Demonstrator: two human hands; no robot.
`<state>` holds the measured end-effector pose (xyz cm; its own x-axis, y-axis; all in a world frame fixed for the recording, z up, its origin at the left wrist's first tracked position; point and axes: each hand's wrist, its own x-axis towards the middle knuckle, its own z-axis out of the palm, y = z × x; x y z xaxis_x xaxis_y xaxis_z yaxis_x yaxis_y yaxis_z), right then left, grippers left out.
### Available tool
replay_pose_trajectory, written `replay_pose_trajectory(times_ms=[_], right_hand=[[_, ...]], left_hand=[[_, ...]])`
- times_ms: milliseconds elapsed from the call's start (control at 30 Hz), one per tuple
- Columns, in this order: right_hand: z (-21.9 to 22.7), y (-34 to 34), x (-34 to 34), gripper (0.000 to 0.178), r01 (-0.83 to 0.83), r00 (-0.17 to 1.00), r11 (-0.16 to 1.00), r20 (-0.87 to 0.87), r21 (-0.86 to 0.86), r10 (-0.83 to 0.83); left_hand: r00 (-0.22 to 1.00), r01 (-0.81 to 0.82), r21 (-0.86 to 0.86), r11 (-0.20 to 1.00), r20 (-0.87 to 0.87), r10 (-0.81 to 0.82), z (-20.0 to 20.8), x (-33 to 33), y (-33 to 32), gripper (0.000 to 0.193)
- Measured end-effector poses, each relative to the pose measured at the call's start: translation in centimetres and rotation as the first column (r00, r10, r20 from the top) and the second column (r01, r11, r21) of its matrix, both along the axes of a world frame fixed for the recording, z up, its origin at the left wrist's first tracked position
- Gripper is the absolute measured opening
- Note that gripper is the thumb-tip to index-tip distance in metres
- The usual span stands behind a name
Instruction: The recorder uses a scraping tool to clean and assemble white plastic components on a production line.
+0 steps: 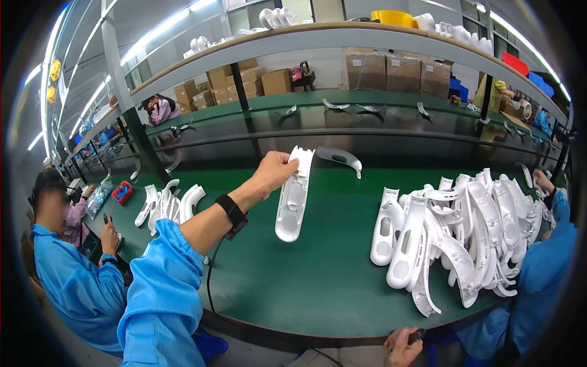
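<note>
My left hand (276, 173) reaches out over the green bench (306, 281) and grips the top end of a long white plastic shell (292, 202). The shell hangs nearly upright with its hollow inner side facing me. A black watch band (232, 211) sits on that wrist, and the sleeve is blue. My right hand (400, 350) shows only at the lower edge, with its fingers curled around a small dark object (416, 334). A large heap of similar white shells (465, 232) lies to the right of the held shell.
A grey curved part (340, 159) lies on the dark conveyor behind. A smaller group of white shells (165, 205) and a red object (122, 192) sit at the left. Co-workers in blue coats sit at left (73, 281) and right (544, 275). Cartons (391, 70) stand under the shelf.
</note>
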<state>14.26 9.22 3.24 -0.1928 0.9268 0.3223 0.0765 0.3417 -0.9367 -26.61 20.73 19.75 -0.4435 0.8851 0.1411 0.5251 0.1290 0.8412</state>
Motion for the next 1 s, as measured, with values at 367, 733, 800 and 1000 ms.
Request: replay_pose_trajectory(times_ms=[367, 733, 800, 1000], right_hand=[[0.7, 0.0, 0.4, 0.037, 0.028, 0.987, 0.999, 0.157, 0.024, -0.031], [2.0, -0.3, -0.2, 0.033, 0.079, 0.992, 0.995, 0.107, -0.052, -0.073], [1.8, 0.0, -0.1, 0.031, 0.049, 0.99, 0.999, 0.134, 0.016, -0.051], [2.1, -0.1, 0.3, 0.03, 0.069, 0.987, 0.997, 0.147, 0.019, -0.072]], left_hand=[[0.747, -0.215, -0.128, 0.968, 0.617, 0.248, -5.0, 0.7, 2.7, 0.016], [0.729, -0.408, 0.16, 0.899, 0.649, 0.216, -14.5, -10.0, 12.3, 0.044], [0.525, -0.706, -0.318, 0.632, 0.364, 0.769, -12.1, -5.8, 13.3, 0.058], [0.967, 0.127, 0.31, 0.942, -0.249, -0.048, -8.3, 13.5, 7.7, 0.022]])
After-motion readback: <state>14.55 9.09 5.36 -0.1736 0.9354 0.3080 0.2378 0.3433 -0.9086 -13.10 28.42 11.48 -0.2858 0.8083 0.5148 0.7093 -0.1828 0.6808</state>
